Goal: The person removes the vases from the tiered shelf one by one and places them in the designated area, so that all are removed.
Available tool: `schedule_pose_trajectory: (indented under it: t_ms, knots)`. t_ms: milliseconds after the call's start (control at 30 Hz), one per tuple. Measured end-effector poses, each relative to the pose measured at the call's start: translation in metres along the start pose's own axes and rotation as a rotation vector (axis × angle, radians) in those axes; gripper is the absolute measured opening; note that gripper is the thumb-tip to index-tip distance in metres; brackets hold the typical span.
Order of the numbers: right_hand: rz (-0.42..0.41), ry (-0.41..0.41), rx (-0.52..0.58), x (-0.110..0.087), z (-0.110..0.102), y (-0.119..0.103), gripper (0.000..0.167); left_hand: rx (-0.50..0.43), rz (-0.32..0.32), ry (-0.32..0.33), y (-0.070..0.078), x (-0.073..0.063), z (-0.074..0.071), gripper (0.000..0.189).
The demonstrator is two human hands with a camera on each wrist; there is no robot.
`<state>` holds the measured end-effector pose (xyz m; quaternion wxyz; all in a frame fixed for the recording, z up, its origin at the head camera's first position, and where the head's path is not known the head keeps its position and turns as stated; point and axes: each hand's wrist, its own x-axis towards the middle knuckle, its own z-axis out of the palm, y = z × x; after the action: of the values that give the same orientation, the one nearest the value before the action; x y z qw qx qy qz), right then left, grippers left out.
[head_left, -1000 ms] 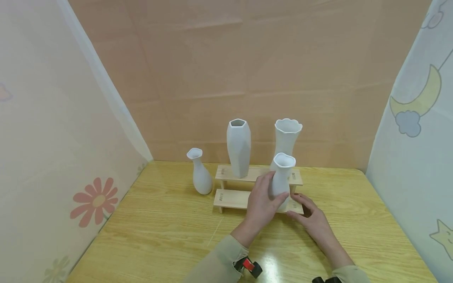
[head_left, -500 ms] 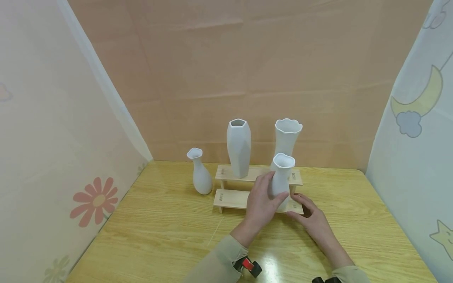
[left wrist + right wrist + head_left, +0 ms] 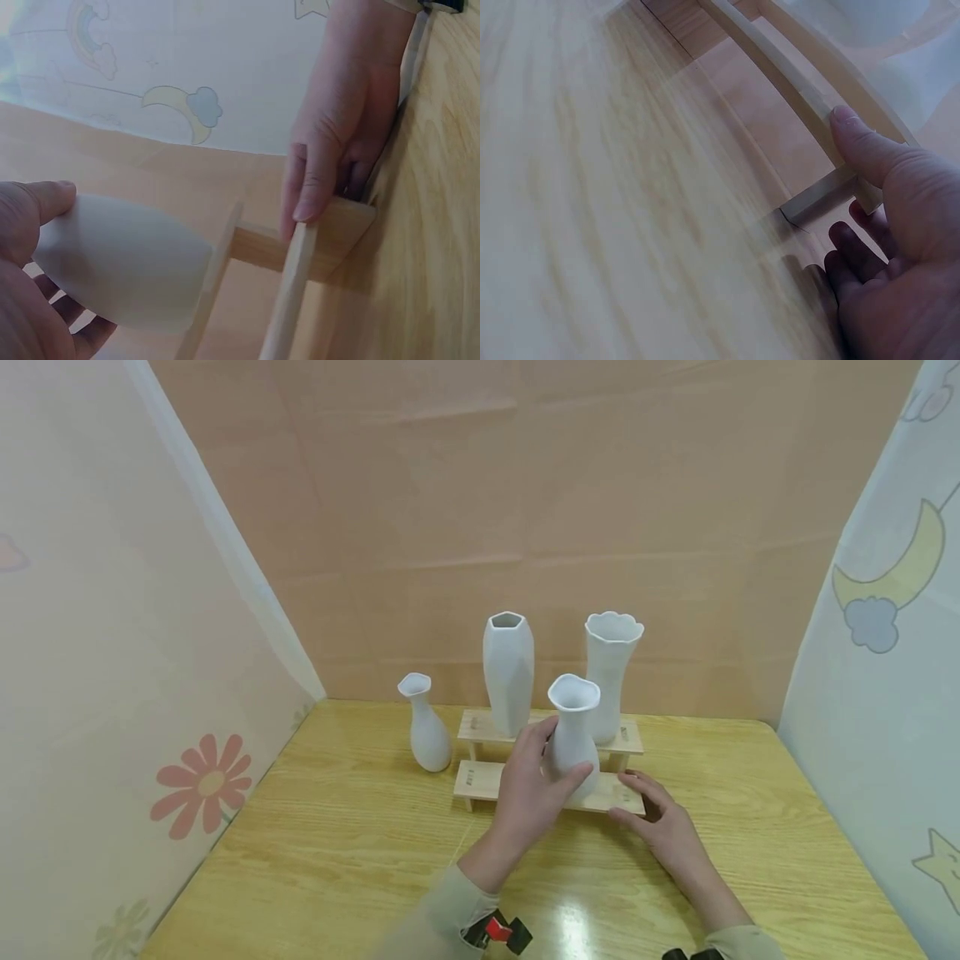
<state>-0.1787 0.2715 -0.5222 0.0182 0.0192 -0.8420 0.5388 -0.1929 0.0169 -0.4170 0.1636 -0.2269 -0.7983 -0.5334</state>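
Through the head view, I'm seeing the person's left hand (image 3: 529,789) grasping a white vase (image 3: 576,739), its thumb lying on the near side. The vase is standing nearly upright within those fingers, over the lower board (image 3: 483,779) of a wooden stand (image 3: 632,745); I can't tell whether its base is touching. The right hand (image 3: 666,828) is gripping that board's right end. Beyond the left fingers, a five-sided vase (image 3: 508,681) and a scalloped vase (image 3: 613,664) are standing on the upper board (image 3: 472,727). Left of those fingers, a smaller vase (image 3: 430,731) is standing on the bench (image 3: 337,860), just beside the stand.

Through the left wrist view, I'm watching the thumb spreading over one side of the vase, the other fingers wrapping the opposite side.

Through the right wrist view, the thumb is pressing the lower board's front edge while the other fingers are curling near a leg (image 3: 821,193) of the stand.
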Motion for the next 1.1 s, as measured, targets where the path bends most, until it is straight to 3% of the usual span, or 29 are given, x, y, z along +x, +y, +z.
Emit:
schedule_pose_trajectory:
  t_ms: [167, 367, 633, 1100]
  knots:
    - [-0.003, -0.013, 0.015, -0.001, -0.001, 0.000, 0.077, -0.025, 0.051, 0.023, 0.001, -0.004, -0.025, 0.068]
    - [-0.007, -0.024, 0.017, -0.001, 0.000, 0.001, 0.078, -0.003, 0.059, 0.069, -0.011, -0.012, -0.054, 0.066]
    - [0.001, -0.027, 0.010, -0.001, -0.001, -0.001, 0.078, 0.056, 0.011, 0.127, -0.028, -0.026, -0.100, 0.066]
    - [0.007, -0.033, 0.038, -0.003, 0.000, -0.001, 0.081, 0.173, -0.083, 0.275, -0.061, -0.033, -0.165, 0.073]
